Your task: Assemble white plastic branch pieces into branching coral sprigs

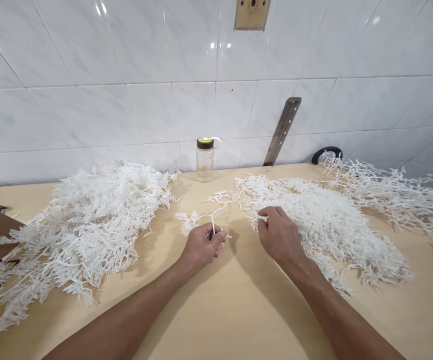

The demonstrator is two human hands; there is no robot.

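Below the bottle (205, 161), the left hand (204, 244) pinches a white sprig (212, 218); the right hand (279, 234) pinches at the right-hand pile (325, 220).

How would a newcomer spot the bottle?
Find the tiled wall, then the table against it. At the table's back, between the left white pile and the right white pile, stands a clear bottle. Its dark-and-yellow cap and see-through sides set it apart from both piles.

A clear bottle (205, 162) stands near the tiled wall (145, 110); a metal strip (282, 132) leans there.
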